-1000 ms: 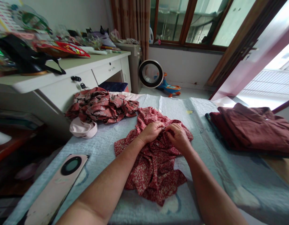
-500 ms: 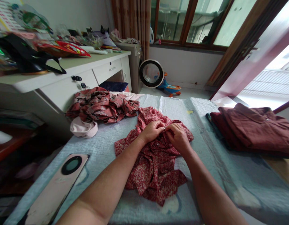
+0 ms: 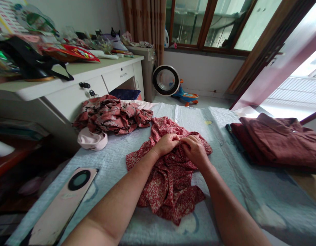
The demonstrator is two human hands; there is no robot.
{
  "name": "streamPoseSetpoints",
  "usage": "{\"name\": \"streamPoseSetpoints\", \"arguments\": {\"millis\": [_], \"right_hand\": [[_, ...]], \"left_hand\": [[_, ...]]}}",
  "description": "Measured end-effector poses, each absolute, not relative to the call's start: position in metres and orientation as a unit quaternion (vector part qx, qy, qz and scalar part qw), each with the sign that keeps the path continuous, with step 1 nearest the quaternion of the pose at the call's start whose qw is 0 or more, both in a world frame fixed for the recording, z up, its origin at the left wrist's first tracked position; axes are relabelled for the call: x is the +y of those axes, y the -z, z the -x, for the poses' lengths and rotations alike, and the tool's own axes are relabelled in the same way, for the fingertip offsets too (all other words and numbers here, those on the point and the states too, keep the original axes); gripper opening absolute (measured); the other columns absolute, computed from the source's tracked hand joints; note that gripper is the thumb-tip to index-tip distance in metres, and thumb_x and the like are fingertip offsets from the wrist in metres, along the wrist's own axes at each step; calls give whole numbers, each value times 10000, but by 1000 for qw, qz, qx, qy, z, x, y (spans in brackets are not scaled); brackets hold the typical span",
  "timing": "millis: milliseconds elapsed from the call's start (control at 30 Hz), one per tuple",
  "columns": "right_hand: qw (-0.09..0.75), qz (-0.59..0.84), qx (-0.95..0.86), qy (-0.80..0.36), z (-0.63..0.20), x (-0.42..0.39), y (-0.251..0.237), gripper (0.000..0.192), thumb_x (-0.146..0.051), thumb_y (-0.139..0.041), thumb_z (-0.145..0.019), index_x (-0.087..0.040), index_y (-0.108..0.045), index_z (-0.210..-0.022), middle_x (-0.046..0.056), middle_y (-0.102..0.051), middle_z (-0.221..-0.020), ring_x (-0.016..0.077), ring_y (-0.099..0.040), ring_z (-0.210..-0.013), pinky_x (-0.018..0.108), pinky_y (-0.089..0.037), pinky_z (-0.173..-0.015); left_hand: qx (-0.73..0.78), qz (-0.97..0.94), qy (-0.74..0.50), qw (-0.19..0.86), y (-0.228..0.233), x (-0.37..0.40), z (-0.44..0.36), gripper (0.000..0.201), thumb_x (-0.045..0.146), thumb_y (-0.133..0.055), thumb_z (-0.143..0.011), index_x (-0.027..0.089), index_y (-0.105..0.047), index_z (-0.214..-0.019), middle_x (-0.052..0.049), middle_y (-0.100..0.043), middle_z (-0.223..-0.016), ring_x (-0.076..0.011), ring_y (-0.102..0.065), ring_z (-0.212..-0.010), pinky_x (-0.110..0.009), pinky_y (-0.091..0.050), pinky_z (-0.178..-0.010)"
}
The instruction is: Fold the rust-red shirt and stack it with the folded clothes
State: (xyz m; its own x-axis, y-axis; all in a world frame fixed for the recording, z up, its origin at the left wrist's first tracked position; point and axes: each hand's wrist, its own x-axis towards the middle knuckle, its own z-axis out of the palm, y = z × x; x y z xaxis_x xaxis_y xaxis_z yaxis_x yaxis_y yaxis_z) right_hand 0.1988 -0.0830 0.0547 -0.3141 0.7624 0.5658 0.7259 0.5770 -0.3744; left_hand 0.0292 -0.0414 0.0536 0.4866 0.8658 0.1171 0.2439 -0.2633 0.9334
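Observation:
A crumpled red shirt (image 3: pixel 160 191) with a small pale floral print lies spread on the light blue bed cover. Over its upper part, my left hand (image 3: pixel 168 143) is closed in a pinch on the fabric. My right hand (image 3: pixel 195 148) pinches the shirt too, its fingertips meeting those of the left. Whatever small detail sits between the fingertips is hidden. Beyond my left arm are a bunched pink-and-black patterned cloth (image 3: pixel 112 114) and a pale pink band (image 3: pixel 92 140).
Folded dark red clothes (image 3: pixel 278 140) are stacked at the right. A long pinkish device (image 3: pixel 63 205) with a black ring lies at the left on the blue cover (image 3: pixel 214 126). Past the bed stand a cluttered white desk (image 3: pixel 101 68), a washing machine with its round door (image 3: pixel 165 80) open, and a blue ride-on toy (image 3: pixel 186 95).
My fingertips have shifted very slightly where they meet on the shirt, and a small bright spot there no longer shows. The view has moved a touch; the rest stays put.

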Motion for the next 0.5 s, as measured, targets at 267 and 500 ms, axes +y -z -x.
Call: {"name": "streamPoseSetpoints", "arguments": {"millis": [267,500], "right_hand": [[361,461,-810,-35,-200,-82,-53,190,-179,-530,-901,-230,-688,-994,53,-639,-895,219,-554,-877,361,-432,-815],[367,464,-805,-49,-201,-81,-50,199,-187,-532,-912,-233,-710,-987,47,-628,-847,206,-559,-841,347,-444,-799]], "left_hand": [[387,-736,-322,452,-56,-41,-28,156,264,-575,-814,146,-654,-748,-26,-668,-800,-172,-600,-809,-268,-467,-787],[379,-734,-324,462,-52,-40,-28,161,260,-578,-810,137,-664,-754,-24,-673,-778,-166,-602,-764,-267,-467,-752]]}}
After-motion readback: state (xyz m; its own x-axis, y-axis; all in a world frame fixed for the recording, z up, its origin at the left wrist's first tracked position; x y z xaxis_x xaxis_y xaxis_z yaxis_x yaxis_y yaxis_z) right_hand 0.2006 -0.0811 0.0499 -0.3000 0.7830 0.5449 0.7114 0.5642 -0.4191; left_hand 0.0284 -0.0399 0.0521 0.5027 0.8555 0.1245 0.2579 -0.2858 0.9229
